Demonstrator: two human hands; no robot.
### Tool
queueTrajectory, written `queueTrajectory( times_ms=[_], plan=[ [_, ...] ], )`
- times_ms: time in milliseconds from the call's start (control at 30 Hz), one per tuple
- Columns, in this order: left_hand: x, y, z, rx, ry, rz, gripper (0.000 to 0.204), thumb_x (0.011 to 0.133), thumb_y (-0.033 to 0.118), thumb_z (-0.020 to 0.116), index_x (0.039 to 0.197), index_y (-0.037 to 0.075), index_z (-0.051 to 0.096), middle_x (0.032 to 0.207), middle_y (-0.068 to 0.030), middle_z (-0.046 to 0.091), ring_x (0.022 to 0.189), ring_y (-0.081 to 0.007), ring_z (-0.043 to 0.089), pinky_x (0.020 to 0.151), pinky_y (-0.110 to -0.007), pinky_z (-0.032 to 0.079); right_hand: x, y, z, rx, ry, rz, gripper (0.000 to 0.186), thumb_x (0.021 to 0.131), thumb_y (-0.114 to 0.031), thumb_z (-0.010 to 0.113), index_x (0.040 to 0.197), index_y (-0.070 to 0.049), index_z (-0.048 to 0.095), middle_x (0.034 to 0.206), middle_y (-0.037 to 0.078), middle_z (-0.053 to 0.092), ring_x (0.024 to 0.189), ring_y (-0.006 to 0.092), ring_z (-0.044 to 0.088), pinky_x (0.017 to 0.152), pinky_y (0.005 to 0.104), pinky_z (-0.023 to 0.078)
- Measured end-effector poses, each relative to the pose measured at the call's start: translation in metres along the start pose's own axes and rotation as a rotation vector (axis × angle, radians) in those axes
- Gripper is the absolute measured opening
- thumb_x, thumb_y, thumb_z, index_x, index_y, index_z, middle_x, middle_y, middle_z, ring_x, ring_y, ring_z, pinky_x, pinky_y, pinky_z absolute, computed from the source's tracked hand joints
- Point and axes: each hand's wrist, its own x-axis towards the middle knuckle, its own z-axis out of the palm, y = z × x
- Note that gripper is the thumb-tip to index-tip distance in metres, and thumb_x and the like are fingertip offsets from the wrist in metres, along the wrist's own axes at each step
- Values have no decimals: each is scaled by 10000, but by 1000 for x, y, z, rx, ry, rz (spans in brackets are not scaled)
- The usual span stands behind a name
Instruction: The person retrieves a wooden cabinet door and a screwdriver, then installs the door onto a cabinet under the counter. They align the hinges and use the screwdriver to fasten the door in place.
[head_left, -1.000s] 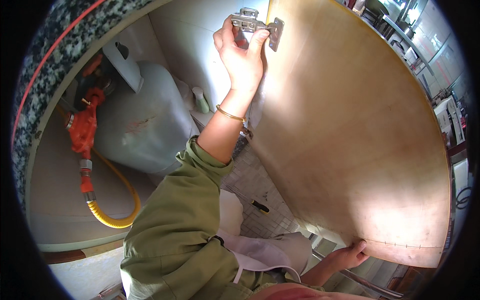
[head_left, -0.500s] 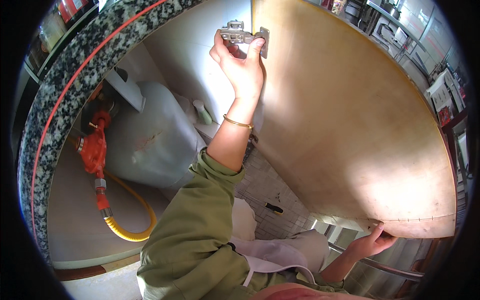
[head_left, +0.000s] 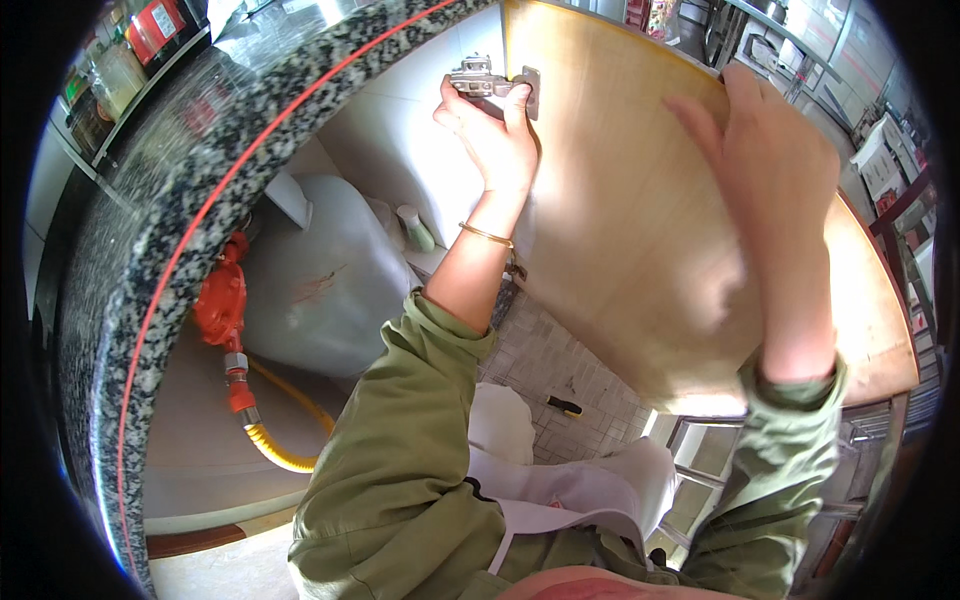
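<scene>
Where the speckled grey granite counter edge with its red line (head_left: 190,240) curves down at nine o'clock, a white plastic tank (head_left: 320,290) and an orange valve on a yellow hose (head_left: 228,330) sit beneath it. At twelve o'clock the left hand (head_left: 495,135) has its fingers closed around the silver metal cabinet hinge (head_left: 490,80), which lies crosswise, directly above the palm. Towards two o'clock the right hand (head_left: 775,180), fingers spread open, presses flat on the pale wooden cabinet door (head_left: 620,220), well apart from the hinge.
</scene>
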Motion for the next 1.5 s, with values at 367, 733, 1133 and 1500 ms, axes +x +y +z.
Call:
queueTrajectory(
  times_ms=[367,733,1133,1500],
  plan=[
    [17,-1,-11,-69,-135,-17,827,771,238,718,1322,-130,223,1100,-259,391,1023,-392,439,912,-437,368,35,25,-1,19,-202,-258,415,880,-466,508,849,-56,461,584,131,586,576,353,593,523,419,470],
    [25,1,-24,-4,-257,102,782,798,227,683,1313,-151,232,1089,-288,419,1039,-402,428,926,-438,363,30,29,-23,25,-202,-343,359,863,-400,555,804,-51,492,559,110,572,550,297,601,502,392,473],
    [24,-1,-20,110,-210,133,741,837,266,641,1295,-168,252,1131,-314,437,1076,-404,436,954,-456,351,27,29,-4,62,-156,-335,400,888,-408,530,928,-11,500,617,153,580,612,351,585,532,424,448],
    [43,12,-32,60,-292,130,673,805,346,683,1194,-107,373,1105,-267,437,993,-371,504,882,-417,427,39,39,-5,106,-252,-307,383,873,-386,565,902,-11,494,644,185,569,650,397,565,561,443,426]
  ],
)
